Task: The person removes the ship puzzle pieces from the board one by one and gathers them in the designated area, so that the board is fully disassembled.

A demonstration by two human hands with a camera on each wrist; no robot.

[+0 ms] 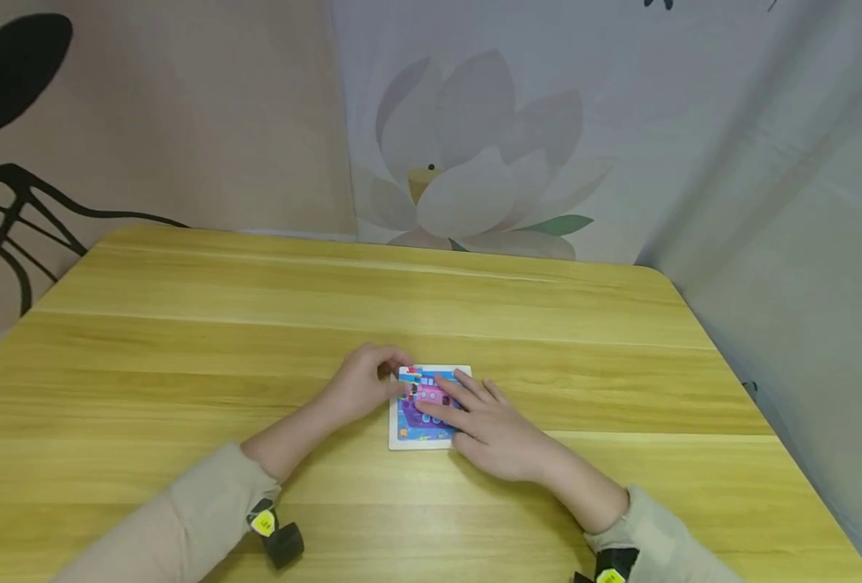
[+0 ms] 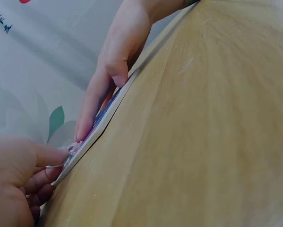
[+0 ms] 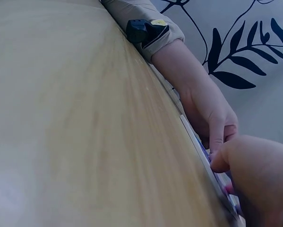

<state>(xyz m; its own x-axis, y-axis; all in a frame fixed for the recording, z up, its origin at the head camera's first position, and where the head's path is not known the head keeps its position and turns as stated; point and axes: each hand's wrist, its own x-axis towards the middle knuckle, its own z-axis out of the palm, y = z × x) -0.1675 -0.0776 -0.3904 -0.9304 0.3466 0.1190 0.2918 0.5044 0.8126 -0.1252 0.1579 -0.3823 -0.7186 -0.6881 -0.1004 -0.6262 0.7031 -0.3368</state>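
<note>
A flat picture puzzle board (image 1: 403, 444) with a white border and a blue, purple and pink picture lies on the table. At its far left corner, my left hand (image 1: 361, 385) pinches a small colourful puzzle piece (image 1: 407, 375) between thumb and fingers. The left wrist view has the thumb on top of this piece, which sits slightly tilted at the board's edge. My right hand (image 1: 500, 433) rests across the right side of the board, its fingers spread and fairly straight over the picture. These fingers hide part of the picture.
The wooden table (image 1: 183, 340) extends around the board on all sides. Behind it hangs a curtain (image 1: 475, 121) printed with a large flower. Wrist cameras (image 1: 283, 544) are strapped over both sleeves.
</note>
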